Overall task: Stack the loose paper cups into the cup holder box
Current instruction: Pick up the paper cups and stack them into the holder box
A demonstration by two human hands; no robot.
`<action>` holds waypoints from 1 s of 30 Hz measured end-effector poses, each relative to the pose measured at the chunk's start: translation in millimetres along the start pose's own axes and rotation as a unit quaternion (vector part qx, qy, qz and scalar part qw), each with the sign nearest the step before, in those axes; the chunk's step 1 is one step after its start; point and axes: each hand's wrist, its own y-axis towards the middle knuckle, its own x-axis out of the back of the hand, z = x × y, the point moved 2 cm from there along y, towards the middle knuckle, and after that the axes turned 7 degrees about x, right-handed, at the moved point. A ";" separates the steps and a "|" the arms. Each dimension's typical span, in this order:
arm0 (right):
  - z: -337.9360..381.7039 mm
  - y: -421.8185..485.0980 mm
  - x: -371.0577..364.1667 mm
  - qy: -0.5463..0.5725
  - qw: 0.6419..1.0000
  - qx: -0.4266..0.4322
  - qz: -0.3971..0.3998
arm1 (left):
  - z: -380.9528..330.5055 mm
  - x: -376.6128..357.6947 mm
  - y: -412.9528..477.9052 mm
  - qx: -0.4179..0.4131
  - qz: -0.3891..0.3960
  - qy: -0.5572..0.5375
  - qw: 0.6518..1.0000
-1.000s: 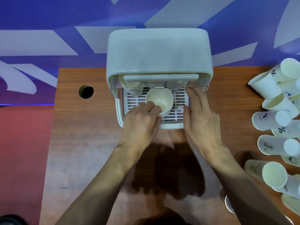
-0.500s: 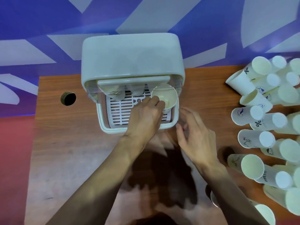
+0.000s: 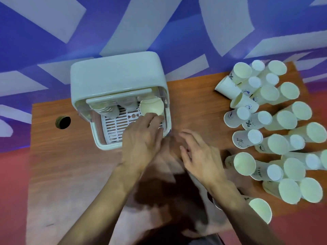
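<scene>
The white cup holder box [image 3: 115,76] stands at the table's back left, its slotted tray [image 3: 111,129] pulled out toward me. An upright paper cup [image 3: 151,106] stands in the tray's back right corner. My left hand [image 3: 141,140] reaches over the tray, with its fingertips against the near side of that cup; the thumb is hidden. My right hand [image 3: 198,156] hovers over the table just right of the box, fingers apart and empty. More cups [image 3: 106,110] sit under the lid at the tray's back left and middle.
Several loose paper cups [image 3: 276,124] lie on their sides in a heap along the table's right side. One more cup [image 3: 260,209] lies beside my right forearm. A round cable hole [image 3: 63,122] is in the wooden table [image 3: 70,165] left of the box.
My left hand has carried the cup from the tray's middle to its back right corner. My right hand has come off the box's right side and drawn back over the table.
</scene>
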 end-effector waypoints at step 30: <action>-165.8 -201.0 54.6 -0.083 0.979 -0.163 0.091 | -204.1 -157.0 -78.5 -0.259 0.288 0.074 0.919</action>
